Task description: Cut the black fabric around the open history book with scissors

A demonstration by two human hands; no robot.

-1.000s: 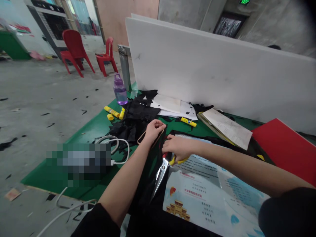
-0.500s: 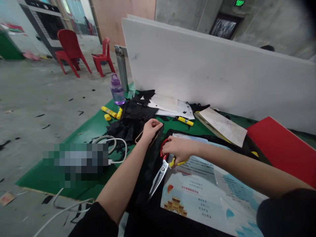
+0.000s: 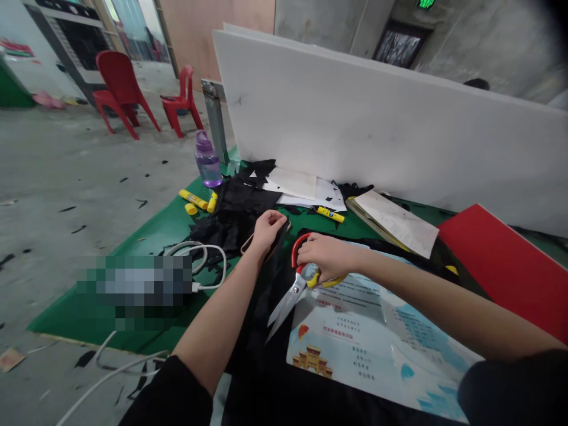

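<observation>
My right hand (image 3: 326,255) grips a pair of scissors (image 3: 290,299) with one red and one yellow handle. The blades stand apart and point down-left over black cloth (image 3: 248,355). My left hand (image 3: 268,228) is closed in a pinch at the far end of this cloth, where a dark edge shows below the fingertips. A tan loop-like edge (image 3: 247,242) shows beside that hand; what it belongs to is unclear. Under my right hand and forearm, a printed light-blue sheet (image 3: 337,349) lies on the black cloth.
Black scraps (image 3: 246,195), a yellow glue stick (image 3: 331,214) and papers (image 3: 290,182) lie on the green tabletop (image 3: 146,236). A purple bottle (image 3: 207,160) stands far left, a blurred-out item with a white cable (image 3: 217,251) nearer. White boards (image 3: 355,118) rise behind; a red board (image 3: 501,254) lies right.
The scissor blades have spread apart, with the red handle swung up from the yellow one. My left hand keeps its pinch at nearly the same spot. The whole view has shifted slightly.
</observation>
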